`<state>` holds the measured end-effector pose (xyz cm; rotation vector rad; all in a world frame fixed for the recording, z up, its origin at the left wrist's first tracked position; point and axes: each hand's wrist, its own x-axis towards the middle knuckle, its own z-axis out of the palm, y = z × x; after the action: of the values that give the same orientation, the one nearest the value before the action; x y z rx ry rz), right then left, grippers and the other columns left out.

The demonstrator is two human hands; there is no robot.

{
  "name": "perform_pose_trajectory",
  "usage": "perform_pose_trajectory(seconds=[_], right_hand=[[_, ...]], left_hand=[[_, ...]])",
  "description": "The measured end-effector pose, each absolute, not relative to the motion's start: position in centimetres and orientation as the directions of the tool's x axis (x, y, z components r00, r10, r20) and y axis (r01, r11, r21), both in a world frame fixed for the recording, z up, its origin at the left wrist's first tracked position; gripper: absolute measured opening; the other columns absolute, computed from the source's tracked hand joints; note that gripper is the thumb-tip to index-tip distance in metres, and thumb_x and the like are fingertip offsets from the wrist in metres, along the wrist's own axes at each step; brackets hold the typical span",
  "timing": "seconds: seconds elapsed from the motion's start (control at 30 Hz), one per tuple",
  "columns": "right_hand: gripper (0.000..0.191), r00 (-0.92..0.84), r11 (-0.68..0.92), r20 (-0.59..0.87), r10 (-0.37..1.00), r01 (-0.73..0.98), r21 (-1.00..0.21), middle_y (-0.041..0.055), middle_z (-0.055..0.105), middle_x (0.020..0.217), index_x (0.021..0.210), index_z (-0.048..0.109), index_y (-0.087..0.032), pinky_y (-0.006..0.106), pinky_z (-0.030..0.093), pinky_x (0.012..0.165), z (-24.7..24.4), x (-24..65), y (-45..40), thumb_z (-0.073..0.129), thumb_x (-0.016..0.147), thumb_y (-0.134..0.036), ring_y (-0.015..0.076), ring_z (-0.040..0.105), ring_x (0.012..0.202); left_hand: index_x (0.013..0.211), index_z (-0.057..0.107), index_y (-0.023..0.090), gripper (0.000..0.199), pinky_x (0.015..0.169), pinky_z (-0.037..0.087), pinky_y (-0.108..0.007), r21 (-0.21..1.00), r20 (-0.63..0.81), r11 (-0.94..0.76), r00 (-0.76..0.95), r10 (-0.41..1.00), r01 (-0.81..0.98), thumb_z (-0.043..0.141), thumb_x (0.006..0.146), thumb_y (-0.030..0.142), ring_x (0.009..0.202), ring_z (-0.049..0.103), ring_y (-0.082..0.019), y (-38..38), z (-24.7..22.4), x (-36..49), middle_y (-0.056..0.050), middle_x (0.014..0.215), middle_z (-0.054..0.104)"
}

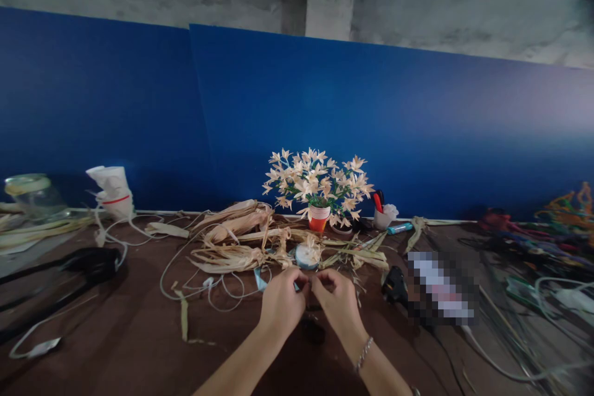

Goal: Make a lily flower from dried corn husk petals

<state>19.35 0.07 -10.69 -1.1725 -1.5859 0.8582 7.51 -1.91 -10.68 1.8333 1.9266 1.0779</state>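
Observation:
My left hand (281, 304) and my right hand (336, 304) curl together at the middle of the brown table (116, 315), their fingertips close. Whatever lies between the fingers is too small and shaded to name. A pale blue strip (260, 279) runs out from under my left hand. Just beyond both hands sits a white tape roll (306, 257), with dried corn husks (232, 247) heaped to its left. A thin white cord (218, 291) loops near my left hand. A chain bracelet (364, 354) circles my right wrist.
Cream husk flowers (318, 179) stand in an orange-and-white cup (319, 218) against a blue panel (297, 99). A black glue gun (394, 284) and a pixelated object (440, 288) lie right of my hands. Red-handled scissors (378, 201) stand in a pot. Tangled coloured wires (520, 241) lie far right.

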Motion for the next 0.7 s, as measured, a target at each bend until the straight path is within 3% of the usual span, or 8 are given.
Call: perform_pose_trajectory(seconds=[0.23,0.37,0.5,0.7], right_hand=[[0.022,-0.126,0.293,0.271,0.954,0.207,-0.934,0.0061,0.067,0.071,0.079,0.064,-0.016,0.024,0.048,0.054,-11.05,19.35,0.44,0.054,0.07,-0.032,0.0186,0.061,0.062],[0.021,-0.142,0.324,0.296,0.945,0.264,-0.908,0.0038,0.064,0.062,0.064,0.064,-0.016,0.021,0.045,0.051,-10.87,19.46,0.58,0.051,0.071,-0.031,0.0165,0.058,0.057],[0.021,-0.153,0.327,0.295,0.943,0.279,-0.903,0.0022,0.061,0.058,0.062,0.062,-0.015,0.02,0.042,0.048,-10.83,19.62,0.61,0.05,0.072,-0.03,0.0147,0.056,0.055],[0.022,-0.208,0.218,0.186,0.96,0.146,-0.965,0.0016,0.06,0.058,0.064,0.06,-0.016,0.021,0.046,0.046,-11.44,19.77,0.84,0.052,0.071,-0.035,0.0145,0.057,0.051]], left_hand=[[0.067,0.059,0.019,0.008,0.059,0.034,-0.021,0.672,0.278,-0.071,-0.162,0.947,0.737,0.052,0.071,0.021,0.067,0.055,-0.014,-1.89,-10.61,7.44,-0.002,0.07,0.063],[0.069,0.06,0.019,0.008,0.06,0.034,-0.022,0.663,0.279,-0.067,-0.164,0.946,0.745,0.052,0.07,0.02,0.069,0.056,-0.015,-1.99,-10.52,7.49,-0.002,0.072,0.064],[0.067,0.06,0.019,0.01,0.06,0.034,-0.022,0.669,0.281,-0.073,-0.16,0.946,0.74,0.051,0.068,0.018,0.067,0.055,-0.014,-2.0,-10.36,7.41,-0.001,0.07,0.063],[0.065,0.062,0.016,0.012,0.057,0.037,-0.022,0.834,0.156,-0.096,-0.065,0.986,0.543,0.05,0.062,0.017,0.063,0.054,-0.014,-1.18,-10.44,6.52,-0.001,0.064,0.063]])
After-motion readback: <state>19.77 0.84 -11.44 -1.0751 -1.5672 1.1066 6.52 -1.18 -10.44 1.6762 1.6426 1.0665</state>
